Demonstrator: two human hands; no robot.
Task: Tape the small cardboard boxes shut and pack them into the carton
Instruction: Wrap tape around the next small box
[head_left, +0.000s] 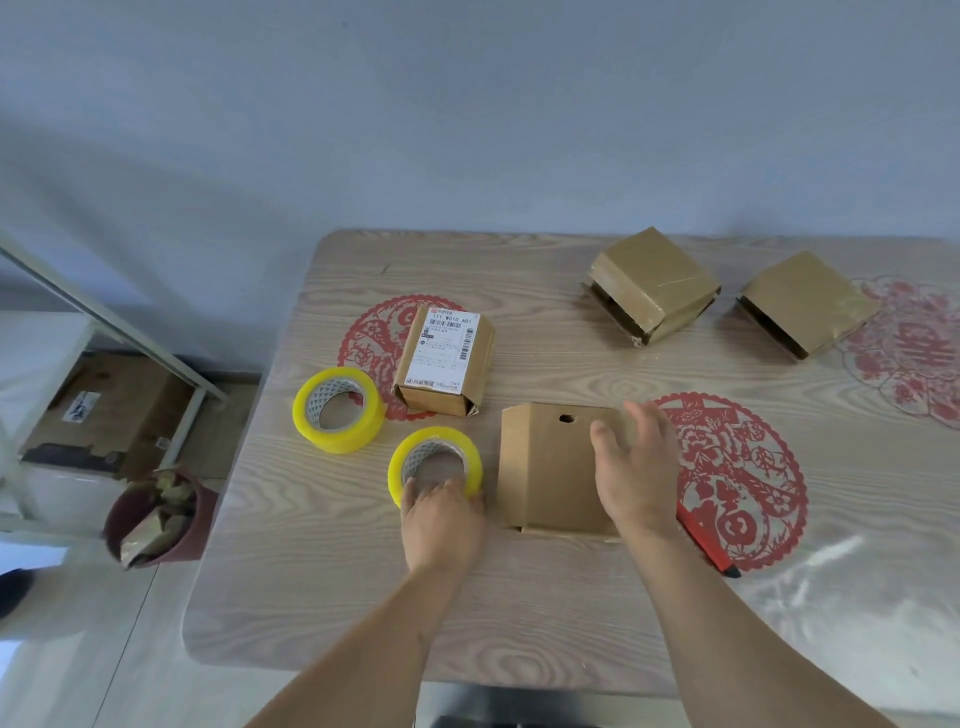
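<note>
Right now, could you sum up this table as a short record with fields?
left hand: grips near tape roll
right hand: open, resting on plain box
far tape roll: untouched
labelled box: behind the rolls
far boxes: two, and, ends open
red pen: beside right wrist

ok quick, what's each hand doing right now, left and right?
Left hand: grips the near yellow roll of packing tape by its near rim.
Right hand: open, fingers spread on the plain brown cardboard box.
</note>
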